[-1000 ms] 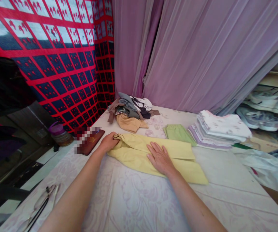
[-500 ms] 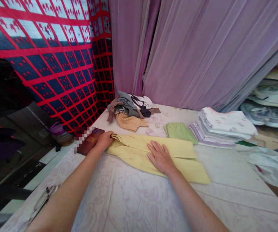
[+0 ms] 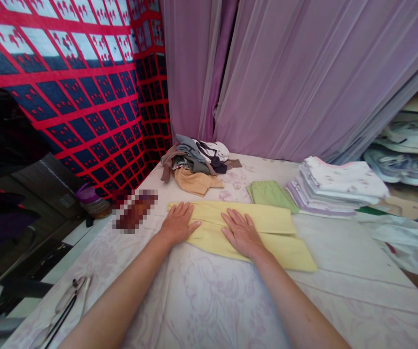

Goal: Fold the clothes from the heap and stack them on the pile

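A pair of yellow trousers [image 3: 274, 221] lies flat across the patterned sheet, its two legs pointing to the right and partly overlapping. My left hand [image 3: 177, 223] rests palm down on the waist end, fingers spread, covering part of that edge. Flat on the middle of the cloth is my right hand [image 3: 242, 233], also with its fingers apart. Neither hand grips anything. Just beyond the legs sits a small folded green garment [image 3: 270, 194], close to a stack of folded white and lilac cloths [image 3: 340, 182].
A loose heap of clothes [image 3: 198, 165] lies at the back by the purple curtain [image 3: 285, 87]. Eyeglasses [image 3: 72, 295] are near the left edge, and a blurred-out brown object [image 3: 136, 212] lies left of my hand. Shoes [image 3: 398, 165] stand on a rack at right.
My left hand has let go of the trousers' waist corner and moved right, opening flat on the cloth. My right hand stays in the same place.
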{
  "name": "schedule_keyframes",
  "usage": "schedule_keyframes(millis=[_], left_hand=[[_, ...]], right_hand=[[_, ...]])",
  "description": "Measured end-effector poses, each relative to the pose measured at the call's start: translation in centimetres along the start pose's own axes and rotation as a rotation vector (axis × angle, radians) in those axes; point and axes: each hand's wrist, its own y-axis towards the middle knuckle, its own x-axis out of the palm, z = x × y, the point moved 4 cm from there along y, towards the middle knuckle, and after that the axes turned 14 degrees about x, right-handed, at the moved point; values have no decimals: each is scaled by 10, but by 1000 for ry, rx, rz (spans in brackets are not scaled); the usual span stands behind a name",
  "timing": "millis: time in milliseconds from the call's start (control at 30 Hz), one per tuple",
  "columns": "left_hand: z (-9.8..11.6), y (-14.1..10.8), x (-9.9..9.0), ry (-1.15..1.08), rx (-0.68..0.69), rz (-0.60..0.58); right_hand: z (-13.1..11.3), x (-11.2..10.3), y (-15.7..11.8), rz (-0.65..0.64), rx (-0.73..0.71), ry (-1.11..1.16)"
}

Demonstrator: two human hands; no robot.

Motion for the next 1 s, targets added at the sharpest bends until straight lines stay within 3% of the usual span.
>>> schedule_keyframes(millis=[167, 367, 467, 567, 667, 800, 1000], left_hand=[[-6, -2, 11, 12, -16, 28], [-9, 4, 2, 25, -19, 8], [9, 2, -7, 67, -63, 88], [40, 2, -8, 59, 28, 175], [55, 5, 1, 29, 88, 140], [44, 8, 12, 10, 31, 55], [37, 11, 14, 49, 26, 33]], right_hand=[[0, 1, 0, 11, -1, -1], [0, 1, 0, 11, -3, 0], [-1, 1, 0, 12, -7, 7], [-1, 1, 0, 23, -9, 15], [-1, 0, 0, 10, -1, 20], [-4, -5, -2, -33, 1, 36], [-3, -15, 7, -52, 58, 58]])
